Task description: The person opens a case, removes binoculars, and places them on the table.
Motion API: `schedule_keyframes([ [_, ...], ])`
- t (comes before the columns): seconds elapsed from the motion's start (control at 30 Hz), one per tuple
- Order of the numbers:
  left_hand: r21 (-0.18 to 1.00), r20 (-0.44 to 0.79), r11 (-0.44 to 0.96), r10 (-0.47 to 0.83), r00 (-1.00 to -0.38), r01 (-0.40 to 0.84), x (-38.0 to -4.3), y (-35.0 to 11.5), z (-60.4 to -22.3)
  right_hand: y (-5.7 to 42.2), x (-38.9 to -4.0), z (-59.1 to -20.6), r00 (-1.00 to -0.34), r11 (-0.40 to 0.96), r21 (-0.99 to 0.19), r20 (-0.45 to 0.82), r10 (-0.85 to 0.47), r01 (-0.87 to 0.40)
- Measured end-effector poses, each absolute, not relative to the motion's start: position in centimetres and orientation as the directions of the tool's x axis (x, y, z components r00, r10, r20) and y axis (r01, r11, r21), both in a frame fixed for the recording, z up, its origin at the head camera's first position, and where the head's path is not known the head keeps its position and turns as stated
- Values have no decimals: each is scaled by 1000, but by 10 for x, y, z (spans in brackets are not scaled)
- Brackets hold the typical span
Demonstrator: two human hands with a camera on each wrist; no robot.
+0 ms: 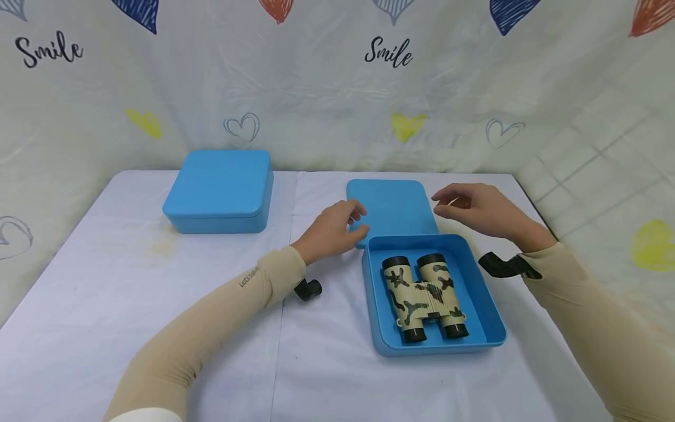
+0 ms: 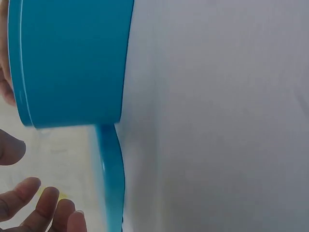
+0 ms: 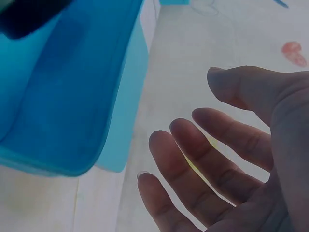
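Note:
A pair of camouflage binoculars [image 1: 426,298] lies inside an uncovered blue box [image 1: 484,305] on the right of the table. Behind that box, its flat blue lid [image 1: 392,206] lies on the cloth, the near edge meeting the box's back wall. My left hand [image 1: 337,227] hovers by the lid's left edge, fingers apart and loosely bent, holding nothing. To the right of the lid is my right hand [image 1: 469,206], also holding nothing. In the right wrist view its fingers [image 3: 193,169] spread loosely beside the box wall.
A second blue box [image 1: 221,187], covered by its lid, stands at the back left of the table. White cloth [image 1: 227,328] covers the tabletop. A printed curtain [image 1: 316,70] with hearts and lettering hangs behind it. Black wrist-camera mounts [image 1: 308,289] stick out below both sleeves.

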State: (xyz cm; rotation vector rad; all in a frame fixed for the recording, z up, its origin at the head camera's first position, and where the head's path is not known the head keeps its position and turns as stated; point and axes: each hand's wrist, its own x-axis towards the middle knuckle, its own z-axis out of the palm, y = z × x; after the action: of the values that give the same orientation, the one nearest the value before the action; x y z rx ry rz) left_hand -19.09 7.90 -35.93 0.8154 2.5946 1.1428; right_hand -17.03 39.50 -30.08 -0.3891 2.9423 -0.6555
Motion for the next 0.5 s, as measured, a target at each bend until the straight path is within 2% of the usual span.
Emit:
schedule_keyframes([
  [0.2, 715, 68, 542, 573, -816, 441, -176, 81, -358, 386, -151, -297, -946, 865, -406, -3, -323, -294],
  [0.5, 565, 99, 641, 572, -814, 519, -160, 82, -357, 376, -129, -298, -933, 854, -382, 81, -350, -353],
])
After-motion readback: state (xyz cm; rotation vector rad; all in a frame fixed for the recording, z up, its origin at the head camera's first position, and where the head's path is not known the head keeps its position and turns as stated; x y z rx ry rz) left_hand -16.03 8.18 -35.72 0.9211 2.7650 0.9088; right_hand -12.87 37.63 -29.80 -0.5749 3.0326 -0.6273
